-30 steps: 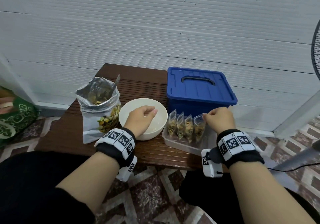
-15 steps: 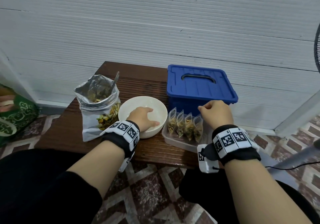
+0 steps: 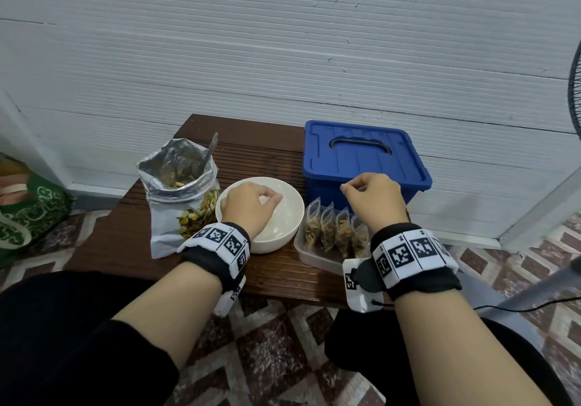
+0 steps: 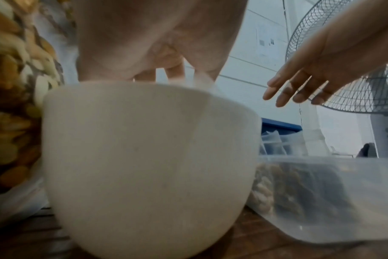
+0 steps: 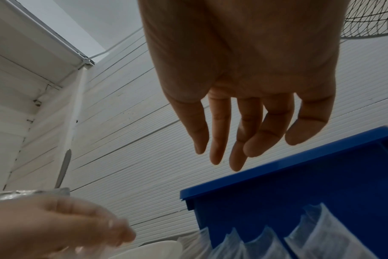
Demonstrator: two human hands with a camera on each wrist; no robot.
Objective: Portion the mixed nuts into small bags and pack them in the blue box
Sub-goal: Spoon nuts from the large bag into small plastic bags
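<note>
The right hand [image 3: 374, 201] was at the top of the last small bag a second ago. It has since lifted off and now hangs over the front edge of the blue box [image 3: 361, 160]. The right wrist view shows its fingers loose and empty. The left hand [image 3: 248, 207] lay flat in the bowl [image 3: 283, 236] before. Its fingertips are now gathered over the bowl's middle, pinching something thin and clear, possibly an empty bag, though blur leaves that uncertain.

Four filled bags [image 3: 328, 232] stand upright side by side in the clear tray [image 3: 314, 258], none of them in the box. The box lid is on, with its handle lying flat. The portioning of these four looks done, and the right hand's shift suggests the lid comes next, since packing cannot start until it is off.

The table [image 3: 251, 154] is crowded:
- The tray sits at the front right corner, at or just over the front edge.
- The box fills the back right corner, close behind the tray.
- The nut bag [image 3: 176, 204], with a spoon [image 3: 211, 151] standing in it, is near the left edge, just beside the bowl.

Bare wood shows mainly at the back, between the nut bag and the box. That is likely the only spot for a lifted lid. A fan [image 3: 575, 91] stands off to the right.
</note>
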